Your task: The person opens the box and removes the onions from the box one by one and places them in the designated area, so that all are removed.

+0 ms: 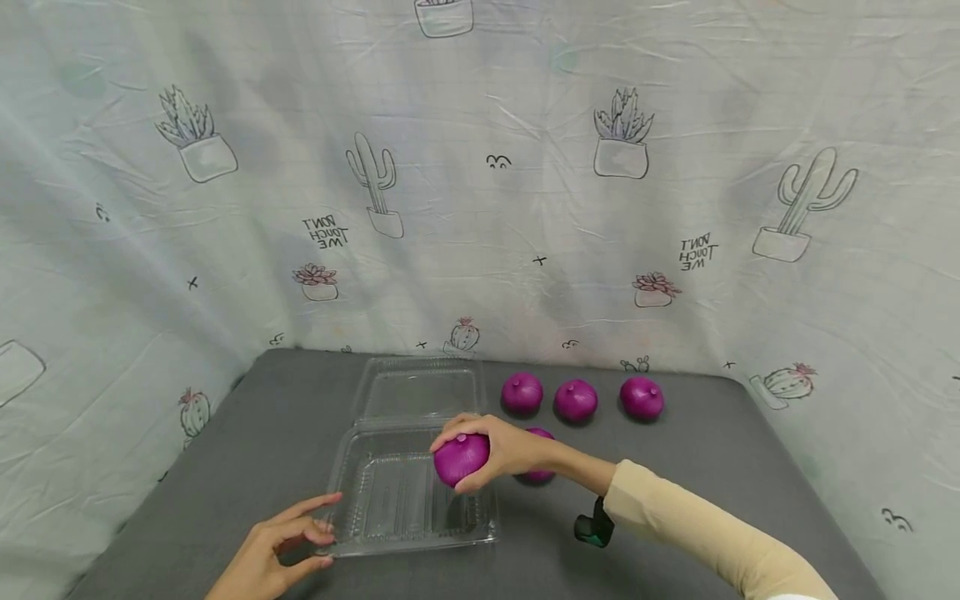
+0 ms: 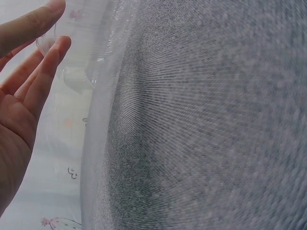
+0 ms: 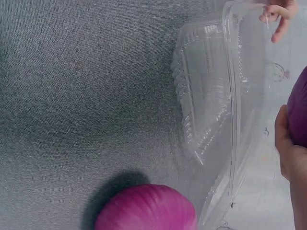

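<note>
A purple onion [image 1: 460, 461] is held in my right hand [image 1: 487, 450], thumb on the near side and fingers over the far side. It is above the right part of an opened clear plastic clamshell container [image 1: 405, 546]; the right wrist view shows this onion [image 3: 300, 112] only partly. At the container's near left corner is my left hand [image 1: 273, 546], thumb and fingers spread apart around the rim. The left wrist view shows a bit of clear plastic [image 2: 46, 42] between thumb and fingers; firm contact is unclear. Another onion [image 1: 540, 475] lies partly hidden behind my right wrist.
Three more purple onions [image 1: 576, 402] stand in a row at the back right of the grey table [image 1: 675, 517]. The container's lid [image 1: 423, 392] lies folded back. A white curtain [image 1: 495, 208] with cactus drawings hangs behind. A dark wrist device [image 1: 594, 527] hangs under my right forearm.
</note>
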A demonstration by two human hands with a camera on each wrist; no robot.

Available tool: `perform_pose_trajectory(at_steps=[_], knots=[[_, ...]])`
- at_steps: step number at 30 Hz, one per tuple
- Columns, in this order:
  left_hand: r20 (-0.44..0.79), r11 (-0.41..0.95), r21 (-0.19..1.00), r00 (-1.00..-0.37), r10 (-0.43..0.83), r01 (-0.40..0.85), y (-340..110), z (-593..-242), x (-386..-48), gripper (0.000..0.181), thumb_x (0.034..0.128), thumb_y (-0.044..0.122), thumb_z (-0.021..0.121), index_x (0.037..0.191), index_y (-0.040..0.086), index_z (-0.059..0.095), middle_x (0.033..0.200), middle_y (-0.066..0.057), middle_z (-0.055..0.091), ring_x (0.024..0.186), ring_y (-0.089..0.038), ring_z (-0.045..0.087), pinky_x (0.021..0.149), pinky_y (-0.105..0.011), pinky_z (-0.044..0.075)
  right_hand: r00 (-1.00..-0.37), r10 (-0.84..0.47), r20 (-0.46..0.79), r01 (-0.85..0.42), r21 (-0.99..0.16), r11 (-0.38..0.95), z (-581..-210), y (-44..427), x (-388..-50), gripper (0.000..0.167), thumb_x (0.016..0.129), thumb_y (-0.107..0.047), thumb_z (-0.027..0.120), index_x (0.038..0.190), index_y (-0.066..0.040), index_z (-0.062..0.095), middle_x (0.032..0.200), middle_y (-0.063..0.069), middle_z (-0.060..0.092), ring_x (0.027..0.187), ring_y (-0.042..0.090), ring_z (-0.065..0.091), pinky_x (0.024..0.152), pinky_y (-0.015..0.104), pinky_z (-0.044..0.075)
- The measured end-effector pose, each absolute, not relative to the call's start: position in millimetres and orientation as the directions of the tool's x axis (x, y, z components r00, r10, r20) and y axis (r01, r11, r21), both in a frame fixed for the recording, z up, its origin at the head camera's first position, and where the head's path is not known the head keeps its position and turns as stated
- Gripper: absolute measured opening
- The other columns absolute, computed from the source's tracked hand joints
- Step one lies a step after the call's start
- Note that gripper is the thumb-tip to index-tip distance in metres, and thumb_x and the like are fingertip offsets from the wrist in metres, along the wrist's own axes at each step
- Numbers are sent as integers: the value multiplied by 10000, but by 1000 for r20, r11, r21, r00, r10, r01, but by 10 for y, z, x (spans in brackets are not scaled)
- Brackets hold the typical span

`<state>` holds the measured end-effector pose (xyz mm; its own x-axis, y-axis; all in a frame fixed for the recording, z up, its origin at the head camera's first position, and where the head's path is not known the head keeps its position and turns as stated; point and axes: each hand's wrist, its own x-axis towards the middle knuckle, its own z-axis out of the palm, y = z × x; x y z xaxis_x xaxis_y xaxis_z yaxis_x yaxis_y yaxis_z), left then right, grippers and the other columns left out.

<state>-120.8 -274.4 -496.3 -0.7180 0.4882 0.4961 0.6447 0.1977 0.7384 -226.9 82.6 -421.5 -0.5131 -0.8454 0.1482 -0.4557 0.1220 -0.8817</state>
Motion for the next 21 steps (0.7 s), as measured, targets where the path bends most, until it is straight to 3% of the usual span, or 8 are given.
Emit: perform_pose_trajectory(at_steps=[8, 15, 21], knots=[[509, 164, 742, -705, 494, 650, -2732, -4979, -1243, 328, 699, -103, 777, 945, 76, 654, 1392, 2, 497, 926, -171, 652, 718, -274, 581, -562, -801, 206, -445, -891, 84, -4128, 1040, -2209, 446, 793, -92, 769, 1214, -69, 623, 1310, 66, 538, 1256, 186, 442, 855, 333, 551], [517, 126, 750, -694, 500, 650, -2722, -4978, -1267, 353, 698, -128, 765, 970, 66, 653, 1406, 20, 480, 950, -170, 645, 737, -254, 575, -677, -706, 210, -391, -915, 103, -4081, 1228, -2024, 461, 791, -94, 776, 1225, -59, 622, 1301, 79, 523, 1203, 234, 470, 838, 343, 556], [486, 162, 767, -727, 484, 621, -2716, -4945, -1239, 309, 712, -83, 774, 960, 59, 655, 1389, 35, 499, 953, -152, 640, 737, -248, 574, -737, -646, 199, -355, -927, 119, -4146, 1375, -1844, 425, 804, -108, 770, 1208, -102, 641, 1295, 94, 514, 1172, 256, 495, 831, 324, 556]])
